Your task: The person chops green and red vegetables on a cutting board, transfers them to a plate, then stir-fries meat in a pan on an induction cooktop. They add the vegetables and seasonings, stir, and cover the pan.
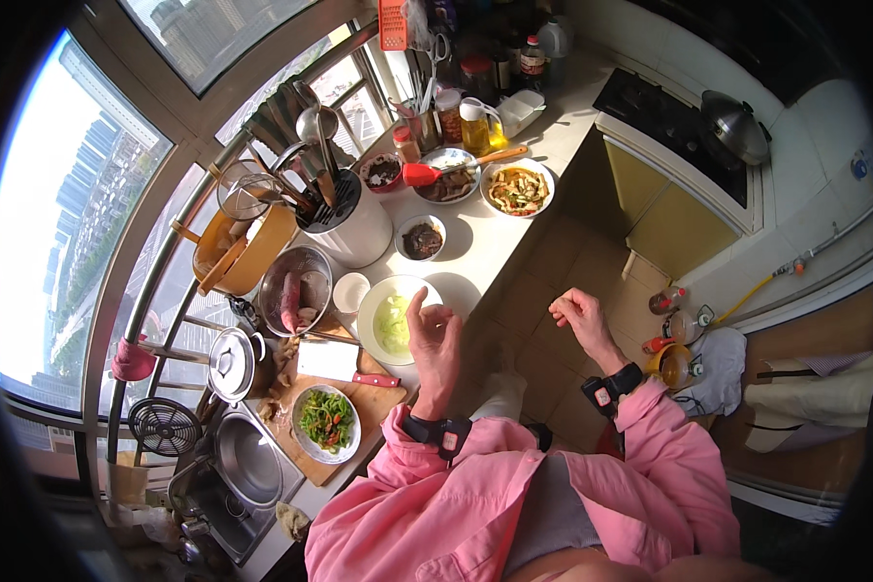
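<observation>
My left hand is raised at the right rim of a white bowl with pale green slices in liquid, fingers apart and holding nothing. Over the floor to the right hangs my right hand, fingers curled, with nothing visible in it. A cleaver with a red handle lies on the wooden cutting board, beside a plate of green and red peppers. A small bowl of dark food stands beyond the white bowl. Further back are a bowl of mixed food and a plate holding a red spatula.
At left stand a knife block full of utensils, a metal colander, a lidded pot and a sink. A stove carries a covered wok. Several bottles stand on the floor at right.
</observation>
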`<state>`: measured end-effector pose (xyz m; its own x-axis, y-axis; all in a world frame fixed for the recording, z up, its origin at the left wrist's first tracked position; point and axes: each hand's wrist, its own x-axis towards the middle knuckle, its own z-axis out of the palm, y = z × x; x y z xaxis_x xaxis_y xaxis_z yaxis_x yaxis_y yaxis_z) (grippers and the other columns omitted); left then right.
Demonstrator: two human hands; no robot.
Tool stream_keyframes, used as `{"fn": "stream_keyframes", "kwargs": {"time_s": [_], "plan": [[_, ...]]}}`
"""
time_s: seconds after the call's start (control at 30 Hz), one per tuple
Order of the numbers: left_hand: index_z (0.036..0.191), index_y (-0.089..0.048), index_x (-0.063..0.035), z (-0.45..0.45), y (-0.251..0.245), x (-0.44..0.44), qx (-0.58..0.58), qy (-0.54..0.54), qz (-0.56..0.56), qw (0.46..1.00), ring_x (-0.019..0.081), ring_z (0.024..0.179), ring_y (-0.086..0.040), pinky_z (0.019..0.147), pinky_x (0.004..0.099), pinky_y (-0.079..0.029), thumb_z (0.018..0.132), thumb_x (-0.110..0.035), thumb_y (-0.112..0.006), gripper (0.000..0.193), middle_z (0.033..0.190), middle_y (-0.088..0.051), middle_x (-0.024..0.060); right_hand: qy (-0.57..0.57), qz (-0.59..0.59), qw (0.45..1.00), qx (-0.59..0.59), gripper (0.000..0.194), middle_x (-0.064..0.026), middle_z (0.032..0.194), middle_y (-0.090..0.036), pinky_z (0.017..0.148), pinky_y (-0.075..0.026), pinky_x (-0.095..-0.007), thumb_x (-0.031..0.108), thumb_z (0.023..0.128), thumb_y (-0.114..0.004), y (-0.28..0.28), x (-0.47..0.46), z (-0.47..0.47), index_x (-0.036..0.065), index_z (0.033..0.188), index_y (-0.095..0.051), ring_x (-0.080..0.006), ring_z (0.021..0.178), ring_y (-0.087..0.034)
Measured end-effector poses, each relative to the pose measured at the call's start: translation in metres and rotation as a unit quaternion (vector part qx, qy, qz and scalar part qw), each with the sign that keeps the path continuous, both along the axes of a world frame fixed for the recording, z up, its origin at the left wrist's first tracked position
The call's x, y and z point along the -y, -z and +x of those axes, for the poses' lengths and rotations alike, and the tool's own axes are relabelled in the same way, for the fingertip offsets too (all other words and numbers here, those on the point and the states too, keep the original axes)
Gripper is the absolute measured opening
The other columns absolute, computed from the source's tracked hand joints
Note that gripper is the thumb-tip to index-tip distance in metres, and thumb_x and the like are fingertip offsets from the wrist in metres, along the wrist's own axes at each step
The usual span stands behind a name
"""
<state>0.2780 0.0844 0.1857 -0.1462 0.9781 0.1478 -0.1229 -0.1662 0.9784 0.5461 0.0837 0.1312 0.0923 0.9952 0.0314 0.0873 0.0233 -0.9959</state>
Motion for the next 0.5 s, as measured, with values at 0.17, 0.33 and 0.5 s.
{"fn": "stream_keyframes", "kwargs": {"time_s": [0.17,0.33,0.5], "plan": [[0.152,-0.035,-0.0088,0.035,0.019,-0.078,-0.085,-0.030,0.007,0.996,0.0247,0.134,-0.047,0.108,0.0422,-0.042,0.091,0.000,-0.064,0.068,0.145,-0.048,0.0137,0.041,0.103,0.972,0.206,0.040,-0.0073,0.109,-0.064,0.064,-0.052,-0.0290,-0.014,0.081,-0.053,0.018,-0.146,0.046,0.007,0.113,-0.063,-0.0168,0.086,-0.059],[0.138,-0.052,-0.0040,0.062,0.035,-0.145,-0.091,-0.068,-0.061,0.992,0.0191,0.107,-0.061,0.101,0.0333,-0.043,0.090,-0.001,-0.065,0.049,0.103,-0.069,0.0066,-0.024,0.187,0.890,0.416,0.045,-0.0125,0.117,-0.063,0.095,-0.045,-0.0414,-0.007,0.081,-0.055,0.045,-0.309,0.069,0.002,0.124,-0.065,-0.0333,0.106,-0.053],[0.138,-0.051,-0.0043,0.064,0.024,-0.170,-0.150,-0.096,-0.092,0.980,0.0222,0.114,-0.061,0.103,0.0371,-0.045,0.085,0.004,-0.064,0.056,0.113,-0.067,0.0104,-0.087,0.220,0.811,0.536,0.044,-0.0105,0.120,-0.062,0.097,-0.042,-0.0435,0.005,0.084,-0.063,0.075,-0.424,0.062,0.004,0.128,-0.062,-0.0300,0.116,-0.050]]}}
